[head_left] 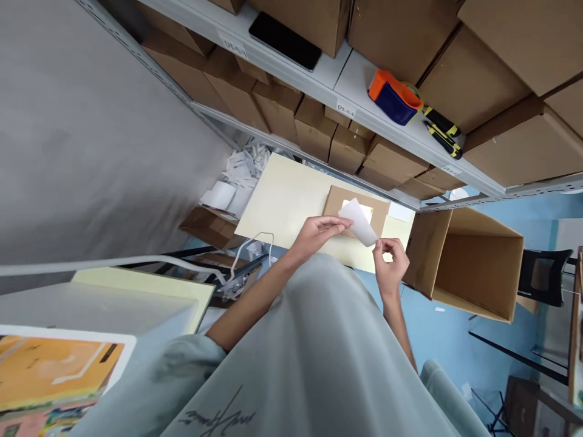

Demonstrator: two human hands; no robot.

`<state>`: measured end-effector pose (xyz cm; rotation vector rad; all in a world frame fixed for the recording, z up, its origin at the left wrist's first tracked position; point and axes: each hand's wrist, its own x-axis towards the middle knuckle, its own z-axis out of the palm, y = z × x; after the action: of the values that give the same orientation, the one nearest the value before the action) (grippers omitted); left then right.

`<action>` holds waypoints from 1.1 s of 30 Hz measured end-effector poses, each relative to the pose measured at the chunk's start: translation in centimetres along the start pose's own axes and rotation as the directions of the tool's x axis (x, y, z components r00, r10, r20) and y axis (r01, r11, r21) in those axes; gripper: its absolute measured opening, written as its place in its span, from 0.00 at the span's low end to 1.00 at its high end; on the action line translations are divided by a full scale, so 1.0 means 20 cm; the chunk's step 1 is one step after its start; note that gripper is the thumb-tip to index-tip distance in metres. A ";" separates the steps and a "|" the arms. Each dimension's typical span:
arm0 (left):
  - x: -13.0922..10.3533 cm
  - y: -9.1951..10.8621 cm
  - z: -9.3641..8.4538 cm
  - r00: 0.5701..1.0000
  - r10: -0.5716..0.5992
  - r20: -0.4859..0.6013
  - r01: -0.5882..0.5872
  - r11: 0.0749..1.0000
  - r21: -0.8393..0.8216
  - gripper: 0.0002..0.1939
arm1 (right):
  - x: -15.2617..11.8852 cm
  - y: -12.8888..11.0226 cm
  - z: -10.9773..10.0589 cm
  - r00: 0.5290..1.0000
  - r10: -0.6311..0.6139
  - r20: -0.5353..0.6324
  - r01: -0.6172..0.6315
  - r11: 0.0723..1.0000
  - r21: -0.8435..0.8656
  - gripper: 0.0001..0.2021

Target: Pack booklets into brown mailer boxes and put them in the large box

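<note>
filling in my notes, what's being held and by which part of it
A white paper slip: the right grip pinches its lower right corner; the left grip is at its left edge, pinch unclear.

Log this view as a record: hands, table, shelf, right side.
Left hand: fingers at near edge of white rectangular paper slip
Right hand: pinching the slip's corner
Table: pale yellow rectangular tabletop; flat brown cardboard box on it, below slip
White shelf: flat black device; orange and blue tape dispenser; two black and yellow cutters
Right side: large open brown cardboard carton
</note>
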<state>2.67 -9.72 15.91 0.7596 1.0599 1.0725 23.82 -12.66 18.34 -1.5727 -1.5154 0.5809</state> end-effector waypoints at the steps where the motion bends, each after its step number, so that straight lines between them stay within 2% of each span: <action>1: -0.01 0.02 0.02 1.000 0.011 -0.003 -0.011 1.000 0.017 0.17 | 0.01 0.01 -0.01 1.000 -0.002 -0.004 0.002 1.000 0.007 0.09; 5: -0.01 0.04 0.11 0.999 0.029 -0.020 -0.028 0.998 0.051 0.18 | 0.05 0.06 -0.07 0.999 -0.040 -0.004 0.041 0.999 0.025 0.09; 9: 0.02 0.01 0.19 0.999 0.020 -0.041 -0.018 0.998 0.054 0.19 | 0.08 0.12 -0.10 0.991 -0.131 -0.012 0.131 0.991 -0.022 0.08; 14: 0.04 -0.08 0.27 0.996 -0.080 -0.041 0.080 0.997 -0.006 0.25 | 0.08 0.20 -0.11 0.937 -0.348 0.037 0.350 0.931 -0.106 0.07; 17: 0.05 -0.11 0.30 0.991 -0.130 -0.034 0.128 0.990 -0.050 0.27 | 0.08 0.23 -0.12 0.910 -0.411 0.057 0.415 0.904 -0.103 0.06; 25: 0.05 -0.12 0.35 0.991 -0.102 -0.083 0.097 0.993 -0.063 0.21 | 0.08 0.28 -0.19 0.940 -0.340 0.025 0.341 0.939 -0.052 0.07; 33: 0.05 -0.11 0.36 0.995 -0.082 -0.057 0.079 0.995 -0.060 0.16 | 0.09 0.28 -0.20 0.942 -0.334 0.026 0.335 0.939 -0.077 0.07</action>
<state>10.32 -9.44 15.94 0.6367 1.0969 1.0577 30.54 -11.49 16.24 -1.3287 -1.7862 0.3395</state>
